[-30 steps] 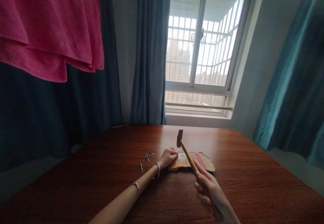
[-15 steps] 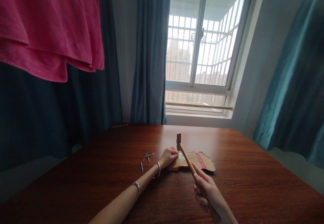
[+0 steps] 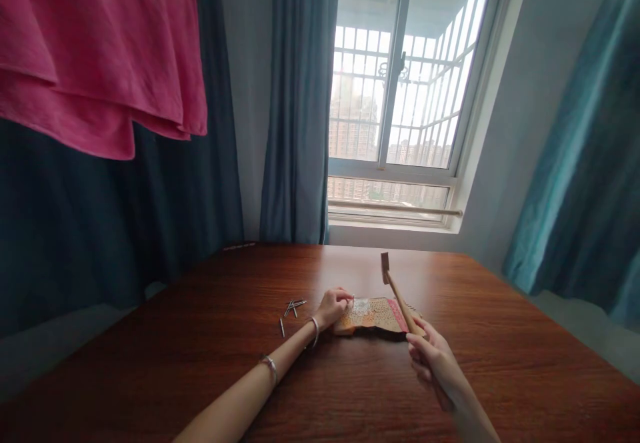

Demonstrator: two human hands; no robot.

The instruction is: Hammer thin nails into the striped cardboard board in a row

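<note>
One hammer (image 3: 395, 287), one board (image 3: 373, 315), about six loose nails (image 3: 293, 308), two hands.

No legible text, seemingly.

A dark reddish-brown wooden worktop (image 3: 200, 363) is filling the near part of the room. Beyond its far edge, a tall window (image 3: 400, 96) with a white frame and outer grille is letting in pale daylight, showing buildings outside. Blue-grey curtains (image 3: 297, 109) are hanging at its left, teal curtains (image 3: 585, 163) at the right. A pink cloth (image 3: 95, 49) is hanging at upper left. Grey walls (image 3: 520, 96) are flanking the window.
</note>
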